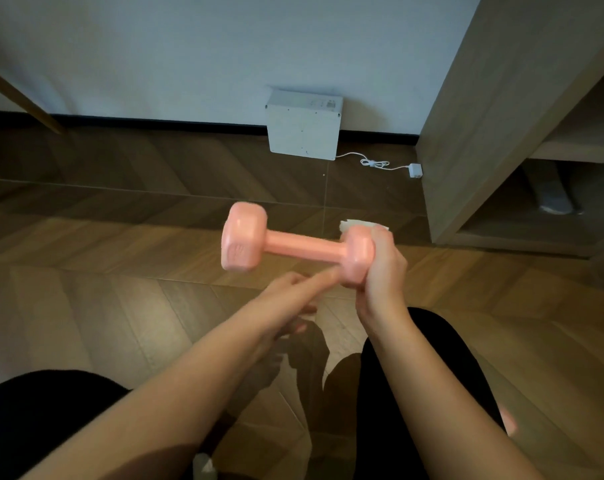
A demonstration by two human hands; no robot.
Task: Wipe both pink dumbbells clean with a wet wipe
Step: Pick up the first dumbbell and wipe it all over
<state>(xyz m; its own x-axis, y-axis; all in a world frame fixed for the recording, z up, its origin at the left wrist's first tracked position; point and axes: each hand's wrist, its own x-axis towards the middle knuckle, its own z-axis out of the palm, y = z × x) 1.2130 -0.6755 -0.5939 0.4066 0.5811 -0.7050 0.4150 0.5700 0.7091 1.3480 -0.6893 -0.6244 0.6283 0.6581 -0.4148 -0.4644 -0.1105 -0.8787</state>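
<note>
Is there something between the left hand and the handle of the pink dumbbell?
Nothing visible. The left hand lies just under the handle of the pink dumbbell; the right hand grips one head together with the wipe.

Pale wall [189,46], seemingly wooden herringbone floor [103,306].

The view looks from the person's head, forward and down across the wooden floor [120,306] to a white box [302,128] set against the wall [189,46], just above mid-frame. The lens is wide: the wall fills the strip above the box, and the shelf unit [484,133] right of the box leans inward. Both forearms enter from the bottom edge, and the left hand [290,292], right hand [380,271] and pink dumbbell [293,245] sit below the box, much nearer the camera than it.
</note>
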